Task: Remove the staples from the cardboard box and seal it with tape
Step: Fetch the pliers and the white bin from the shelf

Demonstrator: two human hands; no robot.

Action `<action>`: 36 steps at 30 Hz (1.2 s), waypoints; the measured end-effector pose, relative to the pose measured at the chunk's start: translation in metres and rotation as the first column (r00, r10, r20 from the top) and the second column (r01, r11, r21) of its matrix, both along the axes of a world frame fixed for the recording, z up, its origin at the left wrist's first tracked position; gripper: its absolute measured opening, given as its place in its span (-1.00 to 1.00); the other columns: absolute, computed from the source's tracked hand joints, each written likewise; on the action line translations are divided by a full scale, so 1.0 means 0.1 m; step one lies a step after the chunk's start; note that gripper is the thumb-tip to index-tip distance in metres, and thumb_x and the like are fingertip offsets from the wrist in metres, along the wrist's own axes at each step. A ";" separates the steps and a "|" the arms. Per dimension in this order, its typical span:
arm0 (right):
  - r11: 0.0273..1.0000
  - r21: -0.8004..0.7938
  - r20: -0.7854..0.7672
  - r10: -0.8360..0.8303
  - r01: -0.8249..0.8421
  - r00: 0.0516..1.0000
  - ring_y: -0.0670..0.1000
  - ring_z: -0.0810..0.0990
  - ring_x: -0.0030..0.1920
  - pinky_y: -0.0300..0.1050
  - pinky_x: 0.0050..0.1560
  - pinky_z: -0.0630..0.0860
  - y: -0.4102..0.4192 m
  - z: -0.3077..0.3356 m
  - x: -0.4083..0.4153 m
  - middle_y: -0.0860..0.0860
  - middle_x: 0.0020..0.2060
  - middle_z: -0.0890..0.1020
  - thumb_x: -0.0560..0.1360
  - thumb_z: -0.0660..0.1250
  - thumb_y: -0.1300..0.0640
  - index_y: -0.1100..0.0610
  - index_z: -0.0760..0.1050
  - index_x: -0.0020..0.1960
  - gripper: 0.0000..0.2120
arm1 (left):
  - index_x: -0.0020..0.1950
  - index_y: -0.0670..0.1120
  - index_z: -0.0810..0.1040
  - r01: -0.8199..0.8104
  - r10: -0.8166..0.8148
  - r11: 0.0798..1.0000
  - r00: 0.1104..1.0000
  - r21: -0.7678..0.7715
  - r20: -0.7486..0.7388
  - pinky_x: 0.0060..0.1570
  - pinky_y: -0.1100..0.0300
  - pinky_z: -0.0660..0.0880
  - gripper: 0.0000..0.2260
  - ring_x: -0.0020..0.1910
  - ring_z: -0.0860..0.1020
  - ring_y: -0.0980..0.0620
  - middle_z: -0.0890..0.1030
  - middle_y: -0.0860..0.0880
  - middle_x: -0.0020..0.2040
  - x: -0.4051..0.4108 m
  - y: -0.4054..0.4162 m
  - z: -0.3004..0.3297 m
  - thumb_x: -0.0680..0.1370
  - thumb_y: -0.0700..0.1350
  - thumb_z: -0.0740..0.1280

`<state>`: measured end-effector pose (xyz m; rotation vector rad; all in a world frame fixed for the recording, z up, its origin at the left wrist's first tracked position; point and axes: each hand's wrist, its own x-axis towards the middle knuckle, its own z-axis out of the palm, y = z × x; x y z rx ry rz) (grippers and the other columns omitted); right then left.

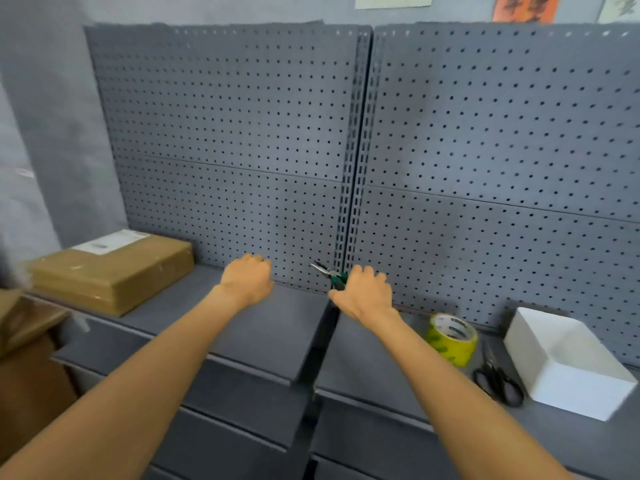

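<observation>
A flat brown cardboard box (114, 271) with a white label lies at the far left of the grey shelf (263, 327). My right hand (363, 292) is closed around green-handled needle-nose pliers (330, 273), their metal jaws pointing left near the pegboard. My left hand (247, 278) hovers over the shelf's middle with curled fingers and holds nothing; it is well right of the box. A roll of yellow-green tape (452, 339) stands on the shelf to the right of my right forearm.
Black scissors (497, 379) lie beside a white open tray (568, 362) at the right. A grey pegboard wall (450, 133) backs the shelf. More brown cardboard (24, 334) sits at the lower left edge. Lower shelf tiers step out below.
</observation>
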<state>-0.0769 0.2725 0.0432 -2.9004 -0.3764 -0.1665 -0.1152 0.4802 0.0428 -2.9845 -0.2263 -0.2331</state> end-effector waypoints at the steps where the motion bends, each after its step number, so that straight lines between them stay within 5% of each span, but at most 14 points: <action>1: 1.000 0.000 -0.019 0.015 -0.015 1.000 0.24 0.45 0.21 0.05 0.12 0.44 0.23 0.01 -0.04 0.17 0.20 0.50 0.48 0.25 -0.22 0.23 0.34 0.28 -0.41 | 0.34 -0.17 0.39 -0.012 0.012 1.000 1.000 -0.008 0.002 0.21 0.01 0.42 -0.65 0.29 0.38 -0.14 0.46 -0.15 0.29 -0.09 0.22 0.01 0.63 -0.02 0.15; 10: 0.989 0.045 -0.060 0.142 -0.139 0.988 0.21 0.49 0.18 0.01 0.05 0.47 1.85 0.05 -0.31 0.15 0.20 0.51 0.48 0.27 -0.19 0.21 0.34 0.32 -0.40 | 0.26 -0.16 0.43 -0.184 0.186 0.982 0.982 -0.037 0.033 0.00 0.03 0.45 -0.69 0.14 0.51 -0.16 0.53 -0.16 0.19 -0.77 1.68 0.16 0.61 -0.01 0.16; 22: 0.965 0.063 -0.056 0.256 -0.253 0.965 0.18 0.52 0.11 -0.03 -0.08 0.43 3.10 -0.21 0.08 0.13 0.11 0.55 0.44 0.30 -0.15 0.19 0.40 0.19 -0.51 | 0.37 -0.08 0.37 -0.266 0.275 0.954 0.960 -0.139 0.056 0.08 -0.02 0.48 -0.64 0.25 0.42 -0.13 0.48 -0.15 0.27 -0.52 2.83 -0.10 0.59 -0.02 0.18; 36: 0.981 0.090 -0.039 0.175 -0.171 0.984 0.16 0.55 0.07 -0.02 -0.05 0.50 3.87 -0.17 0.66 0.09 0.07 0.57 0.42 0.30 -0.17 0.17 0.42 0.18 -0.50 | 0.40 -0.11 0.38 -0.104 0.118 0.980 0.991 -0.168 0.071 0.26 -0.01 0.41 -0.60 0.32 0.39 -0.11 0.46 -0.12 0.34 0.24 3.70 -0.15 0.59 -0.01 0.21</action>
